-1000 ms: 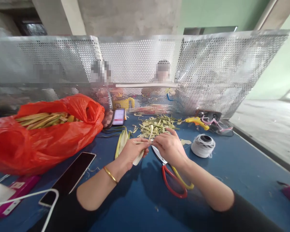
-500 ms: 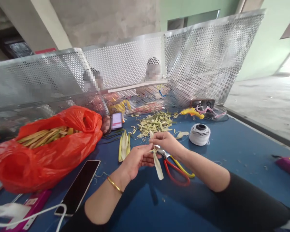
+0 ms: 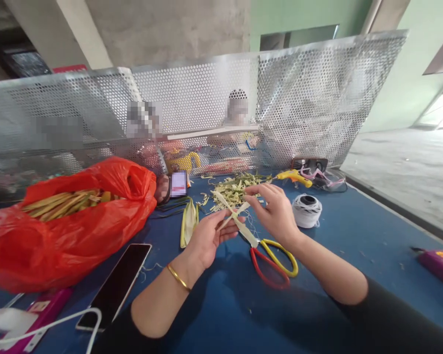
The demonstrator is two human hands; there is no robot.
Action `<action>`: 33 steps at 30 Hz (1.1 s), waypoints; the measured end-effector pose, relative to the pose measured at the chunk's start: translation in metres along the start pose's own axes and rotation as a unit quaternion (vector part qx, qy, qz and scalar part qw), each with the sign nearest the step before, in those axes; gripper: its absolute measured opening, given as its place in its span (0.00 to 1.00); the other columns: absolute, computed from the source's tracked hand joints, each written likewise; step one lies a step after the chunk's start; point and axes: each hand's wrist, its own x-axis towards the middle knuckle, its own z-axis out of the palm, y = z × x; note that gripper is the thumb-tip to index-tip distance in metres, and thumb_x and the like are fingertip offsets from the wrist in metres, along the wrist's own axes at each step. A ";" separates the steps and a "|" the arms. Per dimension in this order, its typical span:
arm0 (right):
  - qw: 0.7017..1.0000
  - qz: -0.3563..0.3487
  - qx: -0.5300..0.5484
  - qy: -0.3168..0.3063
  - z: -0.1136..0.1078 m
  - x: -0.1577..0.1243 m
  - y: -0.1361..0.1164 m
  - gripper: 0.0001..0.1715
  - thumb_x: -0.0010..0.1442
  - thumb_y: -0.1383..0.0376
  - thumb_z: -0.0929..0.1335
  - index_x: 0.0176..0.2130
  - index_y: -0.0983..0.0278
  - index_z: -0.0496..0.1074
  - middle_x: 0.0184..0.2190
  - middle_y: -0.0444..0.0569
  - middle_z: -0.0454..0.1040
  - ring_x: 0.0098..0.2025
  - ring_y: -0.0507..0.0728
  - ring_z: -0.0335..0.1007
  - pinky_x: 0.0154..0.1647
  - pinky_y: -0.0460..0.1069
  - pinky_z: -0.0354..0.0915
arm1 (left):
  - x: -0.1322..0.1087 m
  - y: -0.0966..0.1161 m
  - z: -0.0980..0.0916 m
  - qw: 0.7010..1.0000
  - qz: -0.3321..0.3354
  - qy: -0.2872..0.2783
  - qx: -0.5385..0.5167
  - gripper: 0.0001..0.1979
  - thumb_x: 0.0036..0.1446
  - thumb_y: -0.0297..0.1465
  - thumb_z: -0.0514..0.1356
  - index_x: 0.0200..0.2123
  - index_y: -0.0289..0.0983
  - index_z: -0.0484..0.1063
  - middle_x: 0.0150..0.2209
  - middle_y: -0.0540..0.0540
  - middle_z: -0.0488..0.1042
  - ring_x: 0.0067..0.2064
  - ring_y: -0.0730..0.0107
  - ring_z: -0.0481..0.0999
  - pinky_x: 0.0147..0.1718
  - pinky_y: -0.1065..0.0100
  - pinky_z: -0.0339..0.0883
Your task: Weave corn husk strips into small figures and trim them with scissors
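Pale husk strips, crossed at the middle like a star, rest on the fingers of my left hand, whose thumb presses near their centre. Close to the end of one upper-right strip hovers my right hand, thumb and index finger slightly apart; whether the thumb touches the strip is unclear. Below lie scissors with one red and one yellow handle, their blades partly hidden behind a strip. A folded husk with green edges lies left of my hands. Behind them is a heap of husk trimmings.
A red plastic bag of husk pieces and a phone occupy the left. On the right are a white thread spool, a yellow glue gun, safety glasses and a purple power strip. A perforated metal screen stands behind, with people beyond.
My right hand has let go of the strip, lifting up and to the right with fingers loosened. The strips have turned and now spread into a cross on my left hand.
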 end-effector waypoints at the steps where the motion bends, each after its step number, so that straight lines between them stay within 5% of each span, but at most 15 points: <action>1: 1.000 -0.025 -0.013 0.004 -0.005 0.001 -0.003 0.09 0.61 0.63 0.65 0.31 0.61 0.72 0.31 0.48 0.77 0.37 0.57 0.71 0.48 0.53 0.60 | 0.001 0.003 0.001 1.000 0.009 -0.006 -0.018 0.06 0.55 0.30 0.62 0.36 0.34 0.76 0.30 0.41 0.81 0.30 0.68 0.80 0.32 0.70 0.72; 9: 0.977 -0.157 -0.126 -0.076 -0.001 -0.014 -0.025 0.13 0.64 0.64 0.64 0.28 0.62 0.72 0.25 0.45 0.76 0.29 0.54 0.70 0.43 0.52 0.56 | 0.007 0.012 0.004 0.994 0.058 -0.022 -0.095 0.07 0.51 0.21 0.64 0.33 0.35 0.70 0.27 0.47 0.77 0.28 0.74 0.77 0.32 0.73 0.69; 17: 0.954 -0.147 -0.238 -0.109 0.017 -0.027 -0.022 0.13 0.61 0.65 0.67 0.24 0.64 0.70 0.25 0.47 0.77 0.28 0.55 0.69 0.33 0.51 0.47 | 0.006 -0.006 0.008 0.992 0.080 -0.003 -0.098 0.13 0.46 0.21 0.66 0.36 0.35 0.70 0.27 0.49 0.76 0.28 0.75 0.74 0.31 0.75 0.66; 27: 0.953 -0.190 -0.215 -0.095 0.021 -0.032 -0.024 0.18 0.63 0.70 0.60 0.23 0.63 0.66 0.21 0.46 0.70 0.26 0.53 0.62 0.32 0.50 0.48 | 0.005 -0.007 0.006 0.992 0.093 0.023 -0.087 0.14 0.43 0.21 0.66 0.34 0.35 0.69 0.21 0.53 0.73 0.25 0.76 0.72 0.29 0.74 0.66; 33: 0.967 -0.163 -0.177 -0.088 0.007 -0.021 -0.025 0.14 0.66 0.63 0.62 0.30 0.63 0.71 0.27 0.47 0.74 0.31 0.56 0.67 0.35 0.51 0.52 | 0.007 0.004 0.001 0.991 0.103 0.032 -0.082 0.08 0.49 0.20 0.62 0.34 0.34 0.71 0.25 0.48 0.77 0.28 0.74 0.77 0.31 0.73 0.69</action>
